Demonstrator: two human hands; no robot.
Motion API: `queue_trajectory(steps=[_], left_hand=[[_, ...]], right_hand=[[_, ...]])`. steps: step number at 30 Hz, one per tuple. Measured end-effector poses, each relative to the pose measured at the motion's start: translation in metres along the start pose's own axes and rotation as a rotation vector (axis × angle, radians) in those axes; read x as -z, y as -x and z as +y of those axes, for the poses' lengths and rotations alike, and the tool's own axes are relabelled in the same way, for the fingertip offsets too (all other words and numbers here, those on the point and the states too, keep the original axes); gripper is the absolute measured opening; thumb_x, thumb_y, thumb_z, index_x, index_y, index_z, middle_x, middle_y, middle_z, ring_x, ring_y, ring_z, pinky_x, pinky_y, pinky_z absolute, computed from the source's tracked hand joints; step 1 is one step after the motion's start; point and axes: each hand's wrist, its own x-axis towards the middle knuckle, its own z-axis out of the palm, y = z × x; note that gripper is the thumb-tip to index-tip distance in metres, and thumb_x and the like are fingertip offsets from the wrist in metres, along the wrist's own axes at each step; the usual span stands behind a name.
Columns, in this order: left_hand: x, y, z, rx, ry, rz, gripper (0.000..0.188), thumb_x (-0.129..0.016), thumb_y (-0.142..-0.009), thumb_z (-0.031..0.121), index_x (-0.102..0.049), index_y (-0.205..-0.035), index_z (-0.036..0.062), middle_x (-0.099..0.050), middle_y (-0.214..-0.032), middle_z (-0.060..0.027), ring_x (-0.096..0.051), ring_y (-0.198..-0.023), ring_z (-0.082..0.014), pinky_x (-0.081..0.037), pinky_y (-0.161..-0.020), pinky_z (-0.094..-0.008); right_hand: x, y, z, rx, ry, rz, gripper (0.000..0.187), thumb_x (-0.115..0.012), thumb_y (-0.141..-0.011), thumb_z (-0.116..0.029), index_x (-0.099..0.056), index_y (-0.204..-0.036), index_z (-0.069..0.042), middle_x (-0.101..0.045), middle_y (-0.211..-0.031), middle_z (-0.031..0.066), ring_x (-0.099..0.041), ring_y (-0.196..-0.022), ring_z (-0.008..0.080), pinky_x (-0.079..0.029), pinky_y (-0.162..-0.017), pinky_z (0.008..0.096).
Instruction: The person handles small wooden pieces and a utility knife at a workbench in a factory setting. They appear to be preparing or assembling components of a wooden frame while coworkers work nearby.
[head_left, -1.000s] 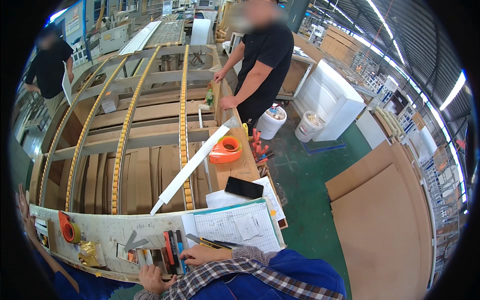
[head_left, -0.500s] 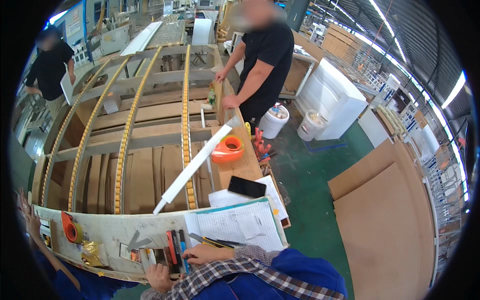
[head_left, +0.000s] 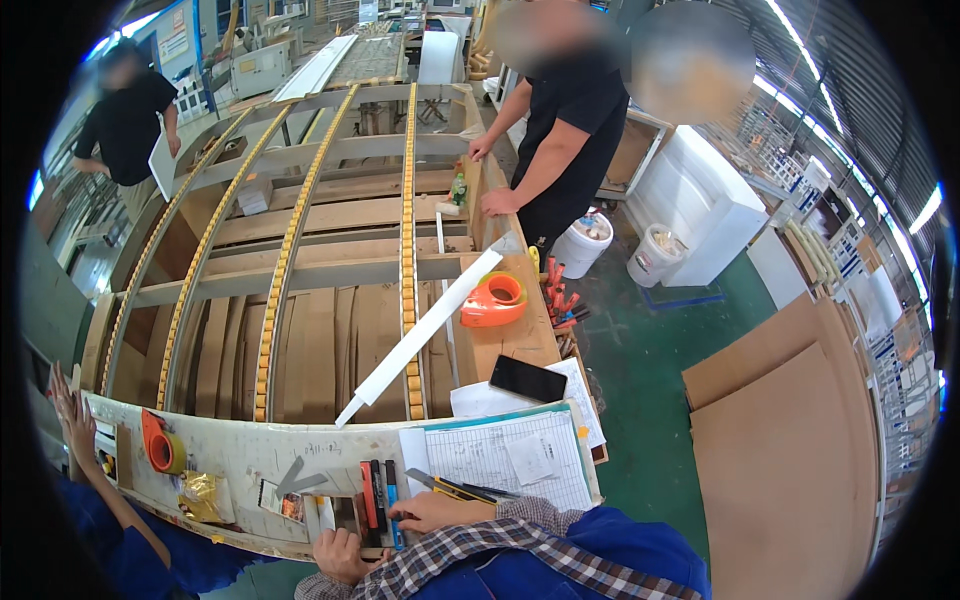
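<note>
My right hand (head_left: pixel 440 512) rests on the white bench ledge (head_left: pixel 235 450), fingers loosely extended, their tips against a blue marker (head_left: pixel 391 492). Just left of it, at the near edge of the ledge, my left hand (head_left: pixel 342 556) is closed, its fingers curled. Whatever lies under those fingers is hidden. Black and red markers (head_left: pixel 371 497) stand side by side with the blue one in a small tray. Beyond my right hand are a yellow utility knife (head_left: pixel 450 488) and a clipboard with a written sheet (head_left: pixel 505 450). A grey angled metal piece (head_left: pixel 298 480) lies beyond my left hand.
Roller tracks (head_left: pixel 290 270) run away from me over a wooden frame. A white strip (head_left: pixel 420 335) lies slantwise near an orange tape dispenser (head_left: pixel 494 300) and a black phone (head_left: pixel 528 379). One co-worker (head_left: pixel 560 140) grips the frame's right side; another person's hand (head_left: pixel 75 415) is at far left.
The view has turned slightly left, so everything sits further right in the picture. Both of my hands stay in place by the markers. The co-worker's hands remain on the frame.
</note>
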Motion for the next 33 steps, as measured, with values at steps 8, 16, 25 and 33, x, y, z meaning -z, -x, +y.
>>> queue_trajectory(steps=[8,16,25,33], left_hand=[[0.003,0.007,0.006,0.024,-0.054,0.12,0.048,-0.068,-0.056,0.053,-0.044,-0.051,0.012,-0.036,-0.054,-0.0018,-0.041,-0.05,-0.0199,-0.032,-0.045,-0.0326],[0.013,-0.015,0.003,-0.05,0.013,0.027,0.039,-0.067,-0.059,0.047,-0.053,-0.058,0.0097,-0.044,-0.06,-0.0026,-0.047,-0.054,-0.0183,-0.038,-0.048,-0.03],[0.002,-0.002,0.005,0.037,0.023,0.061,0.034,-0.066,-0.056,0.036,-0.049,-0.061,0.0077,-0.041,-0.06,-0.0064,-0.044,-0.055,-0.0242,-0.034,-0.049,-0.0375],[-0.003,0.005,0.001,0.031,0.061,0.037,0.039,-0.068,-0.059,0.038,-0.043,-0.057,0.0078,-0.038,-0.059,-0.0072,-0.041,-0.054,-0.0252,-0.034,-0.048,-0.0388]], right_hand=[[-0.003,0.001,-0.008,-0.046,0.115,-0.056,0.033,-0.053,-0.083,-0.027,-0.05,-0.112,-0.012,-0.063,-0.086,0.0125,-0.06,-0.076,0.0312,-0.048,-0.065,0.0372],[0.002,0.006,-0.007,-0.01,0.083,0.014,0.037,-0.054,-0.084,-0.03,-0.049,-0.117,-0.015,-0.063,-0.076,0.0076,-0.061,-0.063,0.018,-0.047,-0.058,0.0295],[0.048,0.014,-0.125,0.27,-0.465,0.18,0.052,-0.049,-0.086,-0.006,-0.031,-0.134,-0.011,-0.059,-0.081,0.0045,-0.055,-0.072,0.0085,-0.043,-0.067,0.0222],[-0.001,-0.007,-0.044,0.173,-0.132,-0.045,0.033,-0.055,-0.082,-0.022,-0.054,-0.108,-0.002,-0.063,-0.08,0.0117,-0.06,-0.069,0.0227,-0.045,-0.061,0.0305]])
